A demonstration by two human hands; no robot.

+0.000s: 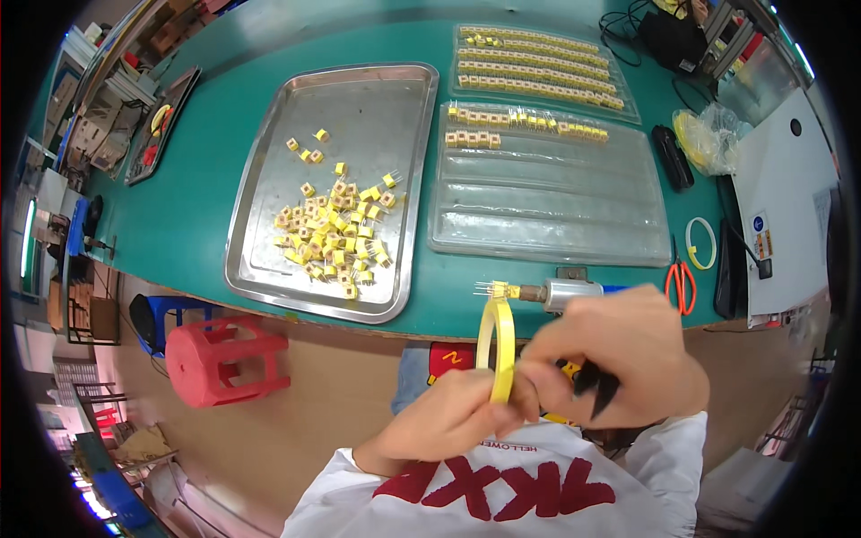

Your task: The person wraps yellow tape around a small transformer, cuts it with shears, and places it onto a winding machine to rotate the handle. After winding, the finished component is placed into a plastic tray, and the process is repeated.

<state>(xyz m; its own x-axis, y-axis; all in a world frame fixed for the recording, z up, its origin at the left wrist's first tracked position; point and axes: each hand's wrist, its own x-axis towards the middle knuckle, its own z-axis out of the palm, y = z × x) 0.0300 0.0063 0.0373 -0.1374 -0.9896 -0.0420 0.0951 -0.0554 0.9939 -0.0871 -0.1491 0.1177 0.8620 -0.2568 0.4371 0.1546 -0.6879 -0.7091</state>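
My left hand (pixel 457 414) grips a narrow roll of yellow tape (pixel 504 354), held upright in front of my chest. Just above the roll, a small yellow-wrapped coil with metal pins (pixel 496 290) sits on the tip of a silver spindle (pixel 569 291) at the table's near edge. The tape appears to reach up to that coil. My right hand (pixel 632 354) is closed beside the roll, its fingertips close to my left fingers. A black pointed tool (pixel 596 387) sticks out of its palm; its exact kind is partly hidden.
A metal tray (pixel 247 242) on the green table holds a pile of loose yellow coils (pixel 332 229). Two clear plastic trays (pixel 547 224) with rows of coils lie to its right. Orange-handled scissors (pixel 682 289), a white ring (pixel 701 242) and a black case (pixel 673 157) lie farther right. A red stool (pixel 220 359) stands left.
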